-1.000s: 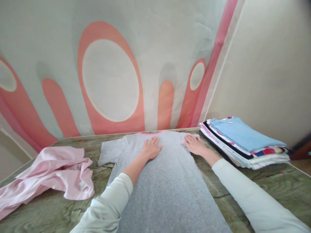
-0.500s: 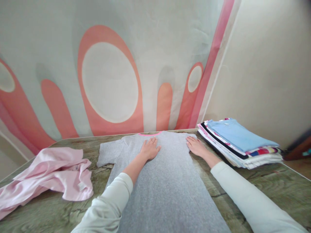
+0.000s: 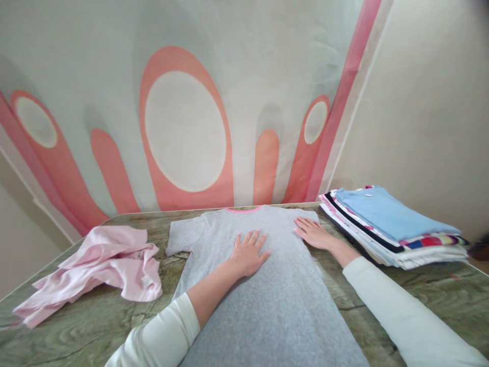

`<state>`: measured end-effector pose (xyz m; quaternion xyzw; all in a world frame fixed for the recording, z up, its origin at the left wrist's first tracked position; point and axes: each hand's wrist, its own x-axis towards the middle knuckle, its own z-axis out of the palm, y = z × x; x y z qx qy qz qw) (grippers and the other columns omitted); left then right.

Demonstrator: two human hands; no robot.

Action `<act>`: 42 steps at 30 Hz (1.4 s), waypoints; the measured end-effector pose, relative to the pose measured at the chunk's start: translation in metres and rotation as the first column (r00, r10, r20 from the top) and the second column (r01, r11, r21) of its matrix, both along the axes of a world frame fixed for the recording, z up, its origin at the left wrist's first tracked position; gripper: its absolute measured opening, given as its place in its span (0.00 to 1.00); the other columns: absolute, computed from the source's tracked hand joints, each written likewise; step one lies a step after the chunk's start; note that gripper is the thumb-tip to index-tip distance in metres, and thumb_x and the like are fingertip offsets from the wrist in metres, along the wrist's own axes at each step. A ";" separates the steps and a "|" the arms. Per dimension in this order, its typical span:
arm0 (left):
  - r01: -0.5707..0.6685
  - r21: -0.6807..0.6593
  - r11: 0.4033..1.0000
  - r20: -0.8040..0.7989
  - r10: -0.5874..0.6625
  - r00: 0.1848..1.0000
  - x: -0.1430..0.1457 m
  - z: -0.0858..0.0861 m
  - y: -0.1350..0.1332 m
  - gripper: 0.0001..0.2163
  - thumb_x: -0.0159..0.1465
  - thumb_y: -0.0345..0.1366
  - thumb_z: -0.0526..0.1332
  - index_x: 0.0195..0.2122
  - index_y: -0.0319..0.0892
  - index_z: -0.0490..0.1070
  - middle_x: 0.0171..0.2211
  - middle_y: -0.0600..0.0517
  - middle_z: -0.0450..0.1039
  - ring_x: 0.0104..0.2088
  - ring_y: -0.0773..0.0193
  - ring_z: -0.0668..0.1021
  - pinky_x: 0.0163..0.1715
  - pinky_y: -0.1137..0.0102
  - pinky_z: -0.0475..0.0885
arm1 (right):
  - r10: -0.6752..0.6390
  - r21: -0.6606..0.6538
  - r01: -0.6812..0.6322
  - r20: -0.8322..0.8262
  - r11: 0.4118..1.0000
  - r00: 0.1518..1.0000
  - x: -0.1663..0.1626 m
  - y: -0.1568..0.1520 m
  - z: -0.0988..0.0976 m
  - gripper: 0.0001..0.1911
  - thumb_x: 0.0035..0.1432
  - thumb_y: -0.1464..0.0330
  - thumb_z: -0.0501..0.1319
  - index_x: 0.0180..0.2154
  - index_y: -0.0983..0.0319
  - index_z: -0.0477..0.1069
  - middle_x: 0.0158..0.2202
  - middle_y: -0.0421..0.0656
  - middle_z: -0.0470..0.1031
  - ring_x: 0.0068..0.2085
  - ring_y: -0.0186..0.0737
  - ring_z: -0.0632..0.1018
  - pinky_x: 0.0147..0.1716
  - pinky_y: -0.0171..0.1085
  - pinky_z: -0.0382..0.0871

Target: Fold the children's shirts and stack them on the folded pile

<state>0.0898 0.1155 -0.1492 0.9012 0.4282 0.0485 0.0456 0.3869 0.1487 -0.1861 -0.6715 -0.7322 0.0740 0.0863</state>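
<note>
A grey short-sleeved T-shirt with a pink neckband lies spread flat, its collar at the far edge of the table. My left hand rests palm down on the chest of the shirt, fingers spread. At the right sleeve and side edge, my right hand lies flat on the fabric, its fingers stretched out toward the left. Neither hand grips the cloth. The shirt's lower end runs out of view at the bottom.
A crumpled pink garment lies on the left of the wood-patterned table. To the right is a stack of folded clothes, light blue on top. A wall with a coral pattern rises behind the table's far edge.
My left hand has slid down the shirt toward me and its fingers have spread wider. My right hand stays by the right sleeve. The whole view has shifted a little.
</note>
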 end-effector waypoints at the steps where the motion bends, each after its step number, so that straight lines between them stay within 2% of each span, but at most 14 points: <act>1: 0.003 0.005 1.000 0.002 -0.003 1.000 -0.003 0.001 -0.001 0.27 0.65 0.53 0.37 0.62 0.50 0.47 0.64 0.49 0.42 0.63 0.50 0.48 0.56 0.46 0.44 | -0.024 0.017 0.025 -0.038 1.000 0.999 0.005 0.002 -0.001 0.34 0.59 0.48 0.36 0.61 0.57 0.51 0.64 0.41 0.48 0.63 0.47 0.51 0.59 0.49 0.43; 5: 0.012 0.032 0.999 0.009 -0.012 1.000 -0.007 0.000 0.001 0.27 0.65 0.53 0.37 0.62 0.50 0.47 0.64 0.50 0.42 0.63 0.50 0.47 0.57 0.48 0.44 | -0.124 0.133 0.141 -0.128 0.981 0.984 0.020 0.008 -0.001 0.31 0.63 0.56 0.35 0.55 0.64 0.62 0.58 0.47 0.62 0.59 0.43 0.61 0.57 0.43 0.51; 7: 0.020 0.038 0.999 0.012 -0.020 1.000 -0.007 -0.002 0.002 0.27 0.65 0.53 0.37 0.62 0.49 0.47 0.64 0.49 0.42 0.63 0.50 0.47 0.57 0.49 0.44 | -0.166 0.174 0.185 -0.120 0.967 0.979 0.026 0.011 -0.002 0.28 0.62 0.59 0.40 0.53 0.67 0.65 0.55 0.50 0.65 0.57 0.43 0.64 0.56 0.40 0.52; 11: 0.033 0.034 0.999 0.027 -0.034 0.999 -0.007 -0.002 0.003 0.27 0.65 0.52 0.39 0.62 0.46 0.48 0.64 0.47 0.43 0.62 0.51 0.48 0.58 0.51 0.43 | -0.247 0.226 0.263 -0.096 0.938 0.964 0.033 0.013 -0.005 0.23 0.56 0.60 0.51 0.49 0.67 0.68 0.52 0.51 0.68 0.54 0.45 0.67 0.54 0.38 0.55; 14: 0.177 -0.016 0.984 0.046 -0.176 0.983 -0.010 0.006 0.004 0.24 0.67 0.48 0.39 0.61 0.44 0.50 0.63 0.46 0.45 0.62 0.55 0.50 0.59 0.54 0.43 | -0.308 0.249 0.321 -0.088 0.914 0.947 0.035 0.012 -0.005 0.24 0.55 0.59 0.53 0.48 0.67 0.68 0.49 0.52 0.70 0.50 0.47 0.69 0.50 0.40 0.59; 17: 0.354 -0.110 0.929 0.046 -0.351 0.935 -0.006 0.020 0.002 0.23 0.67 0.45 0.41 0.61 0.42 0.49 0.63 0.46 0.46 0.62 0.58 0.52 0.59 0.58 0.47 | -0.369 0.277 0.377 -0.084 0.884 0.926 0.034 0.010 -0.001 0.25 0.53 0.57 0.56 0.47 0.66 0.67 0.45 0.53 0.72 0.48 0.51 0.71 0.48 0.43 0.60; 19: 0.388 -0.158 0.908 0.025 -0.389 0.921 0.006 0.029 -0.001 0.25 0.66 0.46 0.44 0.61 0.40 0.49 0.63 0.44 0.47 0.62 0.57 0.53 0.58 0.59 0.51 | -0.385 0.289 0.395 -0.095 0.872 0.918 0.032 0.008 0.001 0.24 0.52 0.58 0.57 0.47 0.66 0.67 0.44 0.53 0.72 0.47 0.50 0.72 0.46 0.42 0.61; 23: 0.321 -0.149 0.935 -0.014 -0.327 0.945 0.046 0.032 -0.004 0.26 0.66 0.47 0.42 0.61 0.37 0.49 0.63 0.42 0.46 0.62 0.53 0.53 0.57 0.56 0.51 | -0.356 0.295 0.387 -0.155 0.874 0.922 0.029 0.007 0.003 0.23 0.54 0.61 0.57 0.49 0.66 0.64 0.44 0.52 0.71 0.44 0.46 0.73 0.43 0.38 0.64; 27: 0.277 -0.043 0.960 0.063 -0.274 0.960 0.074 0.016 -0.004 0.28 0.66 0.50 0.36 0.62 0.36 0.47 0.63 0.42 0.45 0.62 0.55 0.51 0.58 0.55 0.48 | -0.292 0.330 0.347 -0.205 0.878 0.934 0.029 0.009 0.001 0.19 0.54 0.65 0.57 0.48 0.65 0.65 0.43 0.51 0.72 0.44 0.45 0.74 0.43 0.38 0.64; 32: 0.417 0.030 0.909 0.059 -0.418 0.907 0.075 0.002 -0.005 0.27 0.66 0.50 0.38 0.62 0.42 0.48 0.63 0.46 0.46 0.62 0.57 0.52 0.58 0.57 0.45 | -0.192 0.366 0.261 -0.214 0.893 0.958 0.038 0.016 0.001 0.14 0.54 0.71 0.57 0.44 0.64 0.68 0.41 0.47 0.73 0.41 0.38 0.75 0.44 0.36 0.65; 36: 0.448 0.048 0.893 0.045 -0.450 0.892 0.071 0.004 -0.007 0.24 0.67 0.50 0.38 0.61 0.47 0.50 0.63 0.49 0.46 0.61 0.56 0.53 0.57 0.56 0.46 | -0.185 0.410 0.261 -0.217 0.874 0.959 0.044 0.015 0.004 0.15 0.54 0.72 0.55 0.44 0.66 0.69 0.41 0.50 0.73 0.42 0.42 0.74 0.45 0.40 0.65; 39: 0.453 0.059 0.889 0.046 -0.456 0.889 0.071 0.005 -0.008 0.24 0.67 0.50 0.38 0.60 0.49 0.51 0.63 0.49 0.47 0.61 0.55 0.54 0.57 0.55 0.47 | -0.145 0.437 0.220 -0.198 0.872 0.969 0.034 0.012 0.011 0.14 0.55 0.70 0.54 0.44 0.64 0.70 0.43 0.50 0.72 0.45 0.44 0.72 0.48 0.42 0.62; 42: 0.454 0.063 0.889 0.047 -0.457 0.888 0.072 0.005 -0.008 0.24 0.66 0.51 0.38 0.60 0.49 0.52 0.63 0.49 0.47 0.61 0.55 0.54 0.57 0.54 0.47 | -0.010 0.453 0.080 -0.155 0.888 0.988 0.011 0.009 0.017 0.16 0.58 0.68 0.51 0.45 0.63 0.70 0.47 0.48 0.71 0.49 0.44 0.70 0.53 0.42 0.58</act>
